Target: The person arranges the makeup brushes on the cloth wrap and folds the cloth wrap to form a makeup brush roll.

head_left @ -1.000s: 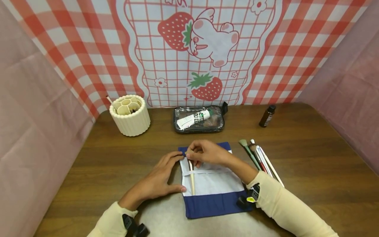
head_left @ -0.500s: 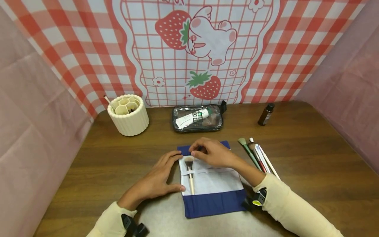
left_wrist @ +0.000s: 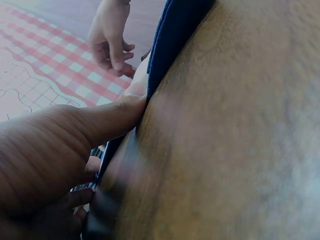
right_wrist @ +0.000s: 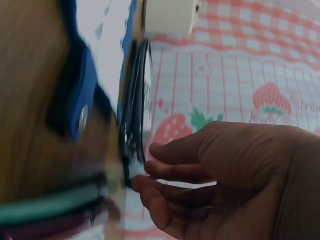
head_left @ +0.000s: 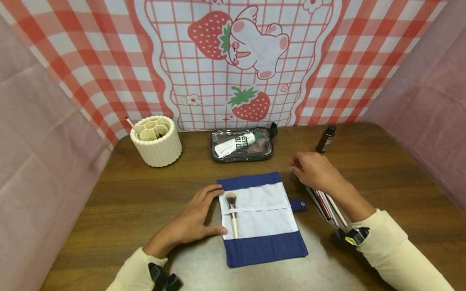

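A navy-and-white fabric brush roll (head_left: 267,225) lies unfolded on the table. One makeup brush (head_left: 234,226) is tucked under its elastic strip at the left side, bristles toward the back. My left hand (head_left: 193,218) rests along the roll's left edge, thumb and fingers spread; in the left wrist view its thumb (left_wrist: 112,117) touches the navy cloth. My right hand (head_left: 316,171) hovers over the bristle end of several loose makeup brushes (head_left: 329,208) and hides their heads. In the right wrist view the fingers (right_wrist: 170,150) are loosely bent with nothing between them.
A cream ribbed holder (head_left: 156,149) stands back left with a thin stick in it. A clear pouch (head_left: 242,155) containing a white tube lies at back centre. A dark bottle (head_left: 325,139) stands back right. A snap tab (head_left: 299,205) sticks out from the roll's right side.
My right hand has let go of the makeup brush in the roll and moved right, over the loose brushes. The left hand has stayed at the roll's edge.
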{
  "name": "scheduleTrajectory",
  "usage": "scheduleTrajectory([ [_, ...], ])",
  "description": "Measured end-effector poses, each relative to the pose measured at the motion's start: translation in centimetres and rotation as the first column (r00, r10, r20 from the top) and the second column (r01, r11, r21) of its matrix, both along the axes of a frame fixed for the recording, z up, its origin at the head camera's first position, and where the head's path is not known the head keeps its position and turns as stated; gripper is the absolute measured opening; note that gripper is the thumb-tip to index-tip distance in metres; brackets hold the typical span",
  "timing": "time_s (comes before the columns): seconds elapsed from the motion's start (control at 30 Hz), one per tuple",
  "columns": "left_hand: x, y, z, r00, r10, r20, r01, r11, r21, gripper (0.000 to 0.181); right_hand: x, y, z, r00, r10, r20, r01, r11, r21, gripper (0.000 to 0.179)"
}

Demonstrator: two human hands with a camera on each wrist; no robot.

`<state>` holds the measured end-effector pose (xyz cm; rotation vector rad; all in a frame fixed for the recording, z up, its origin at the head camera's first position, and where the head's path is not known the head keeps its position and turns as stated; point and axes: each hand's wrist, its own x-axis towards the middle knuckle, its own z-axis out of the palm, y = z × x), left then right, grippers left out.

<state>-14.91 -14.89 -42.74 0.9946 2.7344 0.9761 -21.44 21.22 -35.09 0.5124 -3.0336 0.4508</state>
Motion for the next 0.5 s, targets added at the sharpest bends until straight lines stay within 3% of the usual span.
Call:
scheduleTrajectory([
  [0.2,0.0,-0.1,-0.1,1.000,-0.003,0.000,0.003,1.000,0.001,0.099,-0.9,2.0,-0.6,0.997,-0.048,0.062,0.046,0.998,0.044,0.016],
  [0.5,-0.1,-0.1,-0.2,1.000,-0.004,-0.005,0.004,1.000,0.000,0.100,-1.5,2.0,-2.1,0.985,-0.102,0.139,0.100,0.995,0.023,0.025],
])
